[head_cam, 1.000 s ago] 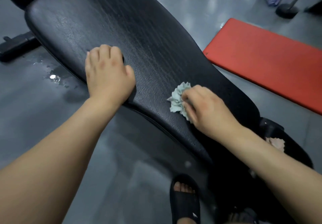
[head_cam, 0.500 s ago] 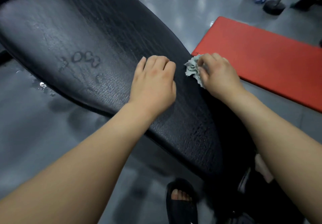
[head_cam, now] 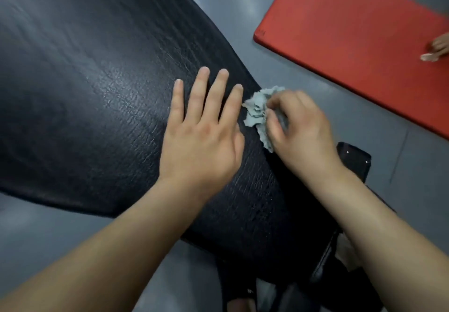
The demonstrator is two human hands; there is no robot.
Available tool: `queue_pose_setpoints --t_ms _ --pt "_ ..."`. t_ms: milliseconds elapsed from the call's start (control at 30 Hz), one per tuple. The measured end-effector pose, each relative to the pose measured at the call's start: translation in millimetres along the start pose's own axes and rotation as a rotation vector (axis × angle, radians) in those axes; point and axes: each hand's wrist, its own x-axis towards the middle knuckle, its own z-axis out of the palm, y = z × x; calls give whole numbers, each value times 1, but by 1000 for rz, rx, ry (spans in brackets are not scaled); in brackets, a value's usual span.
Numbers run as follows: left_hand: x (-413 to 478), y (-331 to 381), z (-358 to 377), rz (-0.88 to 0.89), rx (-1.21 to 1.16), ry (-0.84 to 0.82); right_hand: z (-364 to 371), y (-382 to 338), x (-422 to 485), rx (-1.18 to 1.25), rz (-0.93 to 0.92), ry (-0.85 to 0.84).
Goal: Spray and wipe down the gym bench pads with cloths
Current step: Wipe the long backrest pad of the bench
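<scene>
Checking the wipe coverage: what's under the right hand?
The right hand grips a crumpled grey-blue cloth against the black bench pad; the pad surface beneath them is hidden.

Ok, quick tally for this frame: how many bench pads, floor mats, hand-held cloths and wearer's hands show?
1 black textured vinyl bench pad
1 flat red floor mat
1 crumpled pale grey-blue cloth
2 hands: left hand flat on the pad, right hand gripping the cloth at the pad's edge
Total: 5
</scene>
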Motion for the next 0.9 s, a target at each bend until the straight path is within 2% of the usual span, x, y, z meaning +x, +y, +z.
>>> queue_pose_setpoints --t_ms 133,233,433,567,633,800,867,900 --pt "3 2 -3 -13 58 -92 5 -13 31 79 50 -7" --pt "5 3 -5 -14 58 -116 -2 -6 11 16 150 -30" --pt "11 10 -9 -6 46 -103 -45 33 -55 -82 517 -132" --pt "11 10 -7 -18 22 -133 -42 20 -51 -116 752 -86" --pt "10 10 -6 -20 21 -142 -32 -2 -33 -111 759 -65" --pt "9 7 -8 -21 14 -153 -23 -27 -16 -79 460 -143" --pt "8 7 -8 -25 6 -175 -32 -10 -23 -163 469 -153" --pt "8 8 -9 -18 1 -184 -37 0 -31 -212 530 -141"
